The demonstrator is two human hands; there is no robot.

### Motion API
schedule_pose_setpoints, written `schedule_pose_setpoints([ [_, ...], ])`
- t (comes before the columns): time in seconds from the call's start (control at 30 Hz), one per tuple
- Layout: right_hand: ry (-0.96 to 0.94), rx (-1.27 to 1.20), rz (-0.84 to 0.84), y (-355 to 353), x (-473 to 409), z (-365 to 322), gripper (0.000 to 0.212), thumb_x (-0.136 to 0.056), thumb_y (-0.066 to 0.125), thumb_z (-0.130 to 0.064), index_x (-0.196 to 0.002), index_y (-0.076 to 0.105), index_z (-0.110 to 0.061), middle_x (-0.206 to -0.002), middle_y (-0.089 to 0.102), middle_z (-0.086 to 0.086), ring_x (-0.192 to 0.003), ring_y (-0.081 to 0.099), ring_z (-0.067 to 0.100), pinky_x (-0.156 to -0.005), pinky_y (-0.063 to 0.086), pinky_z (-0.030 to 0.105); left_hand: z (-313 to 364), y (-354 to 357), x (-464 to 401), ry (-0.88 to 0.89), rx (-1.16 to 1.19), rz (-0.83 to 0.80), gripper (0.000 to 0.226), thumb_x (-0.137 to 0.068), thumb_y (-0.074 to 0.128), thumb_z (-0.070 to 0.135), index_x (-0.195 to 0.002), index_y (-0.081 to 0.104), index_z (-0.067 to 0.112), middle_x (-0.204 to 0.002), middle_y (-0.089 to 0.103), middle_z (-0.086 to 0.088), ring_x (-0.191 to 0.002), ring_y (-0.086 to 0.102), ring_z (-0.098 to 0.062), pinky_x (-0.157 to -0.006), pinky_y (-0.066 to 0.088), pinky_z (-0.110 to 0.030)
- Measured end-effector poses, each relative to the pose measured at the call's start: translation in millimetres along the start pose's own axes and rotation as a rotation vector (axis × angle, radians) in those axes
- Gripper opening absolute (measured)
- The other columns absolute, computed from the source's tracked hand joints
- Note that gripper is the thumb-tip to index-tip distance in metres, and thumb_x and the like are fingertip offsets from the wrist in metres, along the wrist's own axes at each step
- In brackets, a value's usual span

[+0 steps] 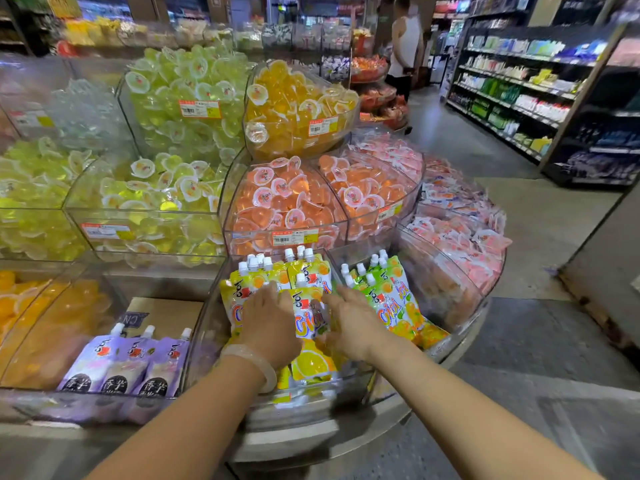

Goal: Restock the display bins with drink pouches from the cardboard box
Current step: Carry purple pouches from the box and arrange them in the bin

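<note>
Purple pouches (124, 362) beside yellow pouches (308, 306)

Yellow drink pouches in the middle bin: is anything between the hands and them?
No, nothing is in the way. The left hand and right hand are already touching the yellow pouches inside the clear bin. The green pouches sit beside them, in the next compartment.

Both forearms bare, no sleeves in view. Left hand (268, 327) bare, pale translucent bangle (251, 362) on that wrist. Right hand (353, 325) bare, nothing on its wrist.
</note>
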State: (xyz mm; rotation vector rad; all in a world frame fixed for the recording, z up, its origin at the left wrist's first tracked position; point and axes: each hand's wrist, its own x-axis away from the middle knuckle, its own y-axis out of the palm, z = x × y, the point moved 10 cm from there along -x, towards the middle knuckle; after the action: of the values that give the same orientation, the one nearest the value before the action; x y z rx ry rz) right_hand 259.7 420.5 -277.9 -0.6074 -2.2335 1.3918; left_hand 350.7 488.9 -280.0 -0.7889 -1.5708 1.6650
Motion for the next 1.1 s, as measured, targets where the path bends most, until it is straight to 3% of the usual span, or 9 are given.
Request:
schedule_pose_setpoints([
  [0.17,0.091,0.092,0.078,-52,18,53,0.072,-0.082,0.065,-0.030,-0.144,0.031,-0.016,-0.149,0.028,0.012,-0.139,0.024,0.028,-0.111,0.027,0.034,99,-24,-17,0.140,-0.013,-0.046,0.090,-0.081,0.065,0.038,-0.149,0.013,0.009,-0.157,0.006,-0.014,-0.146,0.004,-0.030,-0.117,0.012,-0.043],
  [0.4,0.393,0.132,0.119,-121,95,197,0.075,-0.079,0.067,-0.038,-0.140,0.032,-0.014,-0.137,0.038,0.012,-0.130,0.034,0.034,-0.105,0.036,0.040,265,-37,-16,0.405,-0.029,-0.043,0.089,-0.079,0.067,0.037,-0.147,0.017,0.008,-0.156,0.012,-0.014,-0.145,0.008,-0.030,-0.118,0.011,-0.045],
  [0.5,0.515,0.149,0.141,-148,141,261,0.070,-0.079,0.068,-0.032,-0.138,0.033,-0.014,-0.136,0.038,0.012,-0.129,0.034,0.034,-0.102,0.038,0.042,340,-42,-7,0.516,-0.055,-0.033,0.090,-0.073,0.073,0.040,-0.143,0.024,0.011,-0.149,0.022,-0.013,-0.139,0.018,-0.031,-0.113,0.019,-0.042],
  [0.63,0.680,0.170,0.160,-181,212,343,0.079,-0.079,0.070,-0.038,-0.142,0.026,-0.016,-0.140,0.034,0.011,-0.133,0.030,0.034,-0.104,0.036,0.044,444,-37,10,0.661,-0.025,-0.089,0.082,-0.070,0.076,0.035,-0.134,0.031,0.011,-0.142,0.028,-0.013,-0.134,0.024,-0.032,-0.107,0.028,-0.042],
  [0.83,0.911,0.142,0.205,-205,323,444,0.083,-0.077,0.071,-0.037,-0.143,0.025,-0.015,-0.142,0.034,0.011,-0.132,0.031,0.034,-0.104,0.038,0.043,590,-12,56,0.885,-0.025,-0.212,0.092,-0.076,0.074,0.038,-0.145,0.018,0.012,-0.152,0.013,-0.012,-0.141,0.013,-0.032,-0.114,0.021,-0.045],
  [1.1,1.110,0.065,0.253,-227,404,565,0.079,-0.076,0.073,-0.040,-0.139,0.030,-0.018,-0.139,0.036,0.010,-0.129,0.035,0.033,-0.101,0.041,0.044,756,19,72,1.132,0.001,-0.248,0.089,-0.076,0.075,0.037,-0.144,0.022,0.015,-0.151,0.016,-0.009,-0.140,0.015,-0.032,-0.114,0.024,-0.044],
])
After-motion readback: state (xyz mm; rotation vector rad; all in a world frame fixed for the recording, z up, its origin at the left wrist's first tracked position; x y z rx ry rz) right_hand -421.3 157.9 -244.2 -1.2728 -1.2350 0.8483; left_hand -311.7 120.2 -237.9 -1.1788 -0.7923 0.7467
